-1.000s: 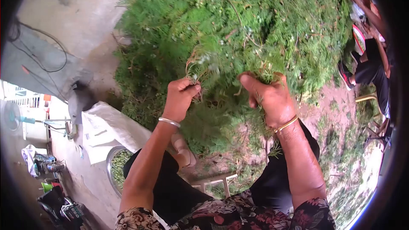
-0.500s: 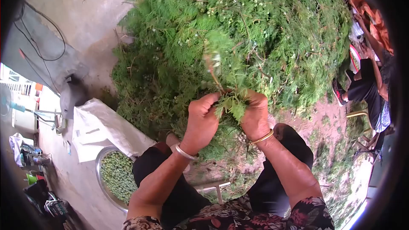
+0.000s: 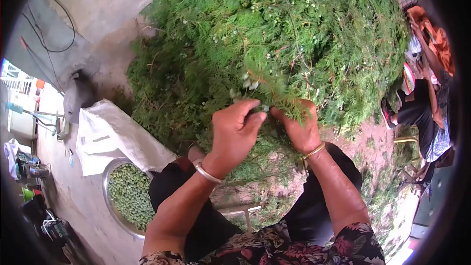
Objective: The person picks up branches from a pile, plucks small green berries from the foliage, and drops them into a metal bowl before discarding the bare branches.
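Note:
A big heap of feathery green branches [image 3: 294, 34] with small pale berries fills the ground ahead of me. My right hand [image 3: 300, 126], with a gold bangle, is closed around a green sprig [image 3: 267, 95] pulled from the heap. My left hand [image 3: 234, 132], with a silver bangle, pinches at the sprig's berry cluster with thumb and fingertips, right beside the right hand.
A metal bowl [image 3: 109, 169] full of small green berries sits on the concrete by my left knee, next to a white sack [image 3: 110, 135]. Another person [image 3: 424, 93] sits at the right edge. Grey cloth with cables [image 3: 46, 44] lies at the left.
My hands came together from apart, then rose slightly; the left hand's fingers shifted from gripping the sprig stem to pinching at its berries. The view drifted, showing more of the bowl.

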Action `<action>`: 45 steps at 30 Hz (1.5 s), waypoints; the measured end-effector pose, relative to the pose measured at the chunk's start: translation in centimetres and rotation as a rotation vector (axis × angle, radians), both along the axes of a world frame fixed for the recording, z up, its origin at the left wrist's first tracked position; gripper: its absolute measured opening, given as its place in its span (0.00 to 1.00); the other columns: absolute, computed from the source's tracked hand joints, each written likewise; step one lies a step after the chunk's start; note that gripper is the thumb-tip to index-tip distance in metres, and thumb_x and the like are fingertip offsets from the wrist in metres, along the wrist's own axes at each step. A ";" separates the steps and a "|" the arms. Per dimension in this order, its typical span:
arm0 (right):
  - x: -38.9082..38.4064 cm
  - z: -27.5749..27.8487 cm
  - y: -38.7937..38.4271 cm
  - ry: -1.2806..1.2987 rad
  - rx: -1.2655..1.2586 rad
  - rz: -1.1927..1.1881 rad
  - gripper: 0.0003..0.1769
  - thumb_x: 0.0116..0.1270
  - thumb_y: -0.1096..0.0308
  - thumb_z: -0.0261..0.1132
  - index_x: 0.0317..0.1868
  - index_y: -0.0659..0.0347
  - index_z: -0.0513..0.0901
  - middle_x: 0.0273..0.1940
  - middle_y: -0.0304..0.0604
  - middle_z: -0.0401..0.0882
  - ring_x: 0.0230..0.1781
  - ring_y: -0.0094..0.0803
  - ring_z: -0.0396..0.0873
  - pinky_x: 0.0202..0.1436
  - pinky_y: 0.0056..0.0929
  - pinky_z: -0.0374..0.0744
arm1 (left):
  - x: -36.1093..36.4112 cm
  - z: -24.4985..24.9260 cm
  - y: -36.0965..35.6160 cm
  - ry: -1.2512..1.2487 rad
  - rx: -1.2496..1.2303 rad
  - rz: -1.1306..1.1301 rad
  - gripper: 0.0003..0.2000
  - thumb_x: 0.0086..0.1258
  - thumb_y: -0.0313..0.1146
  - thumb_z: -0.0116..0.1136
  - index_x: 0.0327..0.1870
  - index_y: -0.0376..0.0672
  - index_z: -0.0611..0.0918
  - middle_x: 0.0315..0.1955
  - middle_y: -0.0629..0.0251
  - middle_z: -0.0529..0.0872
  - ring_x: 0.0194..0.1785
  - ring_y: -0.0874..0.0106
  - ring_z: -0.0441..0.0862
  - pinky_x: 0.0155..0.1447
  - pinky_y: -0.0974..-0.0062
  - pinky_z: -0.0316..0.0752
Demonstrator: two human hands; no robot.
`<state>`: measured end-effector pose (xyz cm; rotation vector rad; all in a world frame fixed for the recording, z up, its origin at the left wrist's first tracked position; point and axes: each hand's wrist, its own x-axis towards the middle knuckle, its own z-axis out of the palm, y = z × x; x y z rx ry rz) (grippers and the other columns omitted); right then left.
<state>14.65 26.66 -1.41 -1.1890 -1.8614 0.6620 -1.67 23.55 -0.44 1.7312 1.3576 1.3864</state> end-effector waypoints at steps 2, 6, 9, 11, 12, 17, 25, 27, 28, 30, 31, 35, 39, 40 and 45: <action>-0.6 -0.1 -0.1 0.016 -0.026 0.058 0.04 0.55 0.74 0.64 0.30 0.65 0.80 0.26 0.50 0.79 0.25 0.40 0.78 0.31 0.32 0.74 | 0.1 -0.4 0.0 0.020 -0.002 0.004 0.09 0.58 0.22 0.64 0.40 0.32 0.81 0.27 0.57 0.84 0.26 0.75 0.81 0.32 0.79 0.74; -0.9 -0.1 -0.4 -0.049 -0.034 0.135 0.02 0.54 0.80 0.62 0.30 0.66 0.79 0.26 0.47 0.78 0.26 0.35 0.78 0.29 0.30 0.73 | -0.4 -0.7 -0.2 0.176 -0.036 0.003 0.06 0.55 0.27 0.62 0.28 0.38 0.76 0.22 0.55 0.80 0.26 0.53 0.78 0.29 0.60 0.70; -1.4 0.3 -1.0 0.157 -0.153 0.133 0.05 0.53 0.83 0.59 0.30 0.68 0.79 0.26 0.44 0.78 0.26 0.31 0.77 0.29 0.28 0.73 | -0.6 -0.2 -0.4 0.347 -0.100 0.051 0.06 0.56 0.28 0.61 0.29 0.40 0.75 0.22 0.55 0.79 0.26 0.54 0.78 0.29 0.59 0.70; -1.1 0.1 -0.9 0.133 -0.177 0.140 0.06 0.54 0.81 0.61 0.33 0.68 0.80 0.28 0.47 0.80 0.27 0.33 0.78 0.32 0.29 0.74 | -0.9 -0.3 -0.5 0.435 -0.046 -0.016 0.06 0.57 0.29 0.59 0.30 0.41 0.74 0.24 0.55 0.79 0.27 0.54 0.78 0.29 0.59 0.70; -1.0 0.1 -0.9 0.110 -0.199 0.142 0.08 0.55 0.79 0.62 0.36 0.68 0.81 0.30 0.50 0.81 0.29 0.35 0.79 0.35 0.30 0.76 | -0.9 -0.3 -0.6 0.434 -0.047 -0.014 0.06 0.57 0.29 0.59 0.30 0.41 0.74 0.24 0.55 0.79 0.27 0.54 0.78 0.29 0.59 0.70; -0.6 -0.2 -1.1 0.157 -0.178 0.161 0.05 0.54 0.82 0.60 0.31 0.68 0.80 0.27 0.45 0.78 0.27 0.28 0.76 0.32 0.26 0.73 | -1.3 -0.3 -0.7 0.638 0.032 0.244 0.04 0.59 0.28 0.59 0.29 0.37 0.78 0.23 0.56 0.80 0.23 0.60 0.77 0.29 0.67 0.73; 0.4 1.0 -1.3 -0.007 -0.172 0.045 0.03 0.58 0.79 0.63 0.33 0.68 0.79 0.27 0.44 0.78 0.27 0.27 0.74 0.32 0.27 0.73 | -4.5 0.7 0.3 -1.004 -0.596 -0.077 0.10 0.60 0.20 0.54 0.42 0.29 0.76 0.36 0.56 0.82 0.33 0.72 0.79 0.41 0.72 0.81; 0.4 1.2 -1.4 0.069 -0.336 0.073 0.03 0.58 0.80 0.62 0.33 0.68 0.78 0.28 0.42 0.78 0.28 0.26 0.74 0.32 0.27 0.72 | -4.4 -0.5 0.7 -0.919 -0.575 -0.081 0.11 0.58 0.19 0.57 0.42 0.30 0.76 0.36 0.57 0.82 0.33 0.73 0.79 0.41 0.73 0.80; 0.3 1.1 -1.4 0.069 -0.336 0.074 0.03 0.58 0.80 0.62 0.33 0.68 0.78 0.28 0.42 0.78 0.28 0.26 0.74 0.32 0.27 0.72 | -4.4 -1.0 1.0 -0.833 -0.553 -0.088 0.12 0.56 0.19 0.59 0.43 0.31 0.76 0.36 0.59 0.82 0.33 0.74 0.79 0.41 0.74 0.79; 0.2 0.8 -1.3 0.121 -0.188 0.199 0.03 0.57 0.82 0.62 0.34 0.68 0.78 0.28 0.41 0.78 0.28 0.25 0.73 0.32 0.26 0.72 | -4.5 -1.2 1.3 -0.580 -0.511 -0.086 0.13 0.55 0.19 0.62 0.43 0.31 0.76 0.35 0.62 0.82 0.34 0.76 0.79 0.40 0.77 0.78; 0.2 0.6 -1.2 0.122 -0.187 0.199 0.03 0.57 0.82 0.62 0.34 0.68 0.78 0.28 0.41 0.78 0.28 0.25 0.73 0.32 0.26 0.72 | -4.5 -1.2 1.4 -0.326 -0.468 -0.084 0.15 0.53 0.19 0.64 0.43 0.32 0.76 0.35 0.65 0.81 0.34 0.79 0.78 0.39 0.79 0.76; 0.3 1.0 -1.2 0.056 -0.231 0.284 0.05 0.57 0.79 0.64 0.35 0.68 0.79 0.29 0.42 0.78 0.27 0.24 0.73 0.31 0.25 0.72 | -3.5 -2.0 1.2 -0.263 -0.409 -0.080 0.16 0.52 0.21 0.67 0.42 0.33 0.77 0.33 0.69 0.81 0.34 0.83 0.76 0.37 0.83 0.73; 0.2 1.6 -1.2 -0.032 -0.323 0.344 0.06 0.57 0.75 0.66 0.35 0.66 0.80 0.29 0.41 0.79 0.27 0.23 0.74 0.30 0.25 0.73 | -2.9 -1.7 0.6 -0.117 -0.338 0.029 0.11 0.55 0.22 0.64 0.38 0.31 0.78 0.26 0.71 0.79 0.30 0.86 0.72 0.33 0.85 0.69; 0.0 1.5 -1.3 -0.032 -0.324 0.344 0.06 0.57 0.75 0.66 0.35 0.66 0.80 0.29 0.41 0.79 0.27 0.23 0.74 0.30 0.25 0.73 | -2.9 -1.5 0.5 -0.054 -0.329 0.035 0.09 0.56 0.21 0.63 0.37 0.31 0.79 0.24 0.73 0.78 0.29 0.86 0.71 0.32 0.85 0.67; -1.4 0.9 -1.8 0.206 -0.308 0.253 0.05 0.59 0.73 0.66 0.33 0.65 0.80 0.24 0.41 0.76 0.24 0.20 0.69 0.28 0.25 0.71 | -2.5 -1.7 0.4 -0.032 -0.248 -0.036 0.05 0.57 0.20 0.58 0.34 0.32 0.79 0.20 0.71 0.74 0.26 0.86 0.67 0.29 0.83 0.64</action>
